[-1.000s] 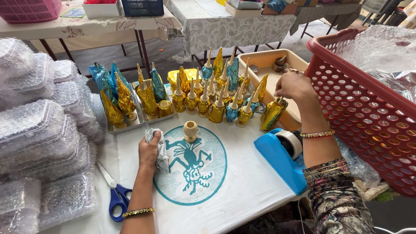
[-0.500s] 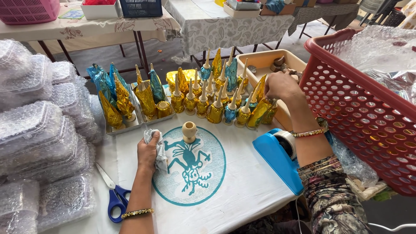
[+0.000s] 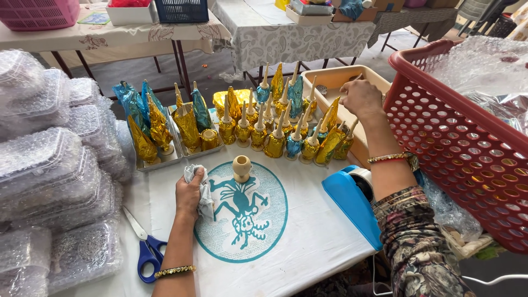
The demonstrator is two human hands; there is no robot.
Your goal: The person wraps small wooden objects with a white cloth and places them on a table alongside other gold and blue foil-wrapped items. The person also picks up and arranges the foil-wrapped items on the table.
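Gold foil on a cone-topped figure (image 3: 332,113), pinched near its tip by the right hand (image 3: 360,98), fingers closed around it, at the right end of the cluster of gold and blue wrapped figures (image 3: 275,135) standing at the far edge of the white cloth (image 3: 308,242). Just behind that hand, a shallow beige box (image 3: 335,77). Further left, 2 metal trays (image 3: 181,154) carrying taller gold and teal wrapped pieces. Nearer, the left hand (image 3: 190,192) curled shut on a crumpled white wrapper (image 3: 204,199), resting on the cloth at the rim of a teal circular print (image 3: 242,217). On that print's upper edge, 1 bare cream-coloured figure (image 3: 241,168), upright and unwrapped (just beside the left hand, not touching). Blue-handled scissors (image 3: 144,250) lying left of the forearm. Blue tape dispenser (image 3: 352,203) under the right forearm. Red perforated basket (image 3: 456,143) to the right, filled with bubble wrap. Stacked clear plastic containers (image 3: 49,181) along the left side.
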